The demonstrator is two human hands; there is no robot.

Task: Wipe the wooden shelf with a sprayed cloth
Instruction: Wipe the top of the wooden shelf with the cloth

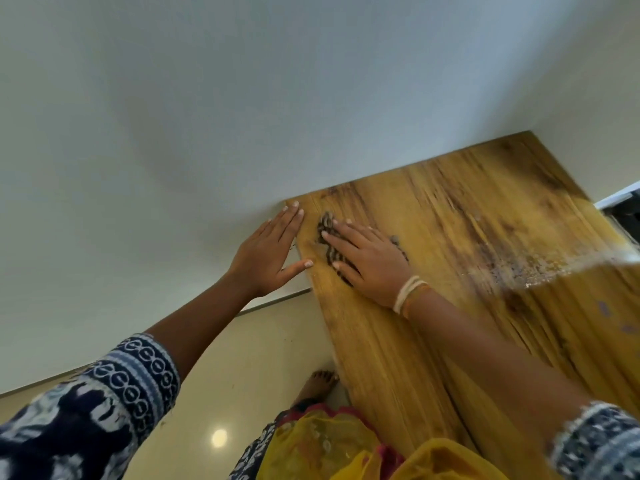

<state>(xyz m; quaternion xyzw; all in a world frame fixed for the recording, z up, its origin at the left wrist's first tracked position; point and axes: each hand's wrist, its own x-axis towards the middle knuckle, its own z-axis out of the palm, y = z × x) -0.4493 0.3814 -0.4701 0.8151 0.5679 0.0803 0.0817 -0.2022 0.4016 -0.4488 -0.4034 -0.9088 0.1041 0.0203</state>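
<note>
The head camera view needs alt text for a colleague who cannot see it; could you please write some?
A person's right hand presses a dark striped cloth flat against the top of a yellow-brown wooden shelf. The left hand rests open on the shelf's left edge, by the white wall. Pale residue streaks the wood on the right.

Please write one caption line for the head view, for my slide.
Right hand presses a striped cloth on the wooden shelf; left hand rests flat at its edge.

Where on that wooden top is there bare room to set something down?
The far stretch of the wooden shelf, between the right hand and the wall corner, lies bare. The near-left corner is crowded: the right hand presses a striped cloth there, and the left hand rests at the edge.
</note>
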